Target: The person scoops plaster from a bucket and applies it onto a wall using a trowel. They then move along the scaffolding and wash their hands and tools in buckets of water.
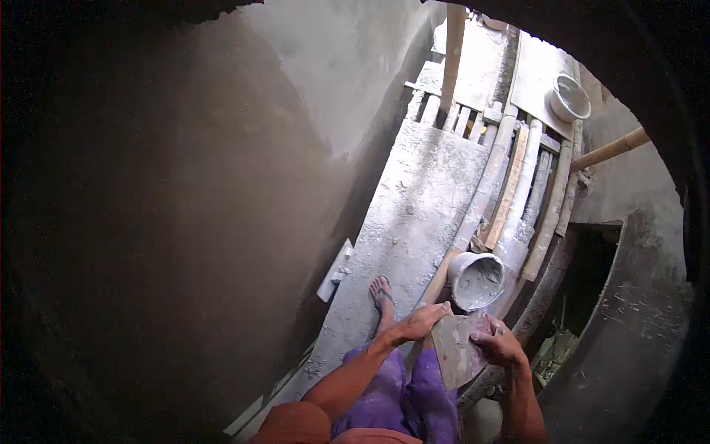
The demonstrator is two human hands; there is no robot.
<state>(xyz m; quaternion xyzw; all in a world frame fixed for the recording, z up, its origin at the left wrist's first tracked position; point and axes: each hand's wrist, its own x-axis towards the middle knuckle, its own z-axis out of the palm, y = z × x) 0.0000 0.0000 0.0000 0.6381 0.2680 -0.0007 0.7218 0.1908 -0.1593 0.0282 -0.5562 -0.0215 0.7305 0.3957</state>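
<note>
Left hand (pixel 427 321) and right hand (pixel 501 345) curl inward, both forearms (pixel 356 376) extended forward

Flat angular board (pixel 453 351), grey-smeared, aslant between fingers (pixel 484 339)

A scaffold platform of boards and bamboo poles (pixel 529 170) runs along the wall. Its long near board (pixel 421 192) is coated in pale, dried splashes, with small crumbs (pixel 410 209) of mortar scattered over it; a sandalled foot (pixel 381 292) rests near its left edge. Beside that board, a white bucket (pixel 458 275) of wet grey mortar (pixel 481 285) stands on the poles — and farther along, a second bucket (pixel 560 106) sits on a pale sheet (pixel 536 78).
</note>
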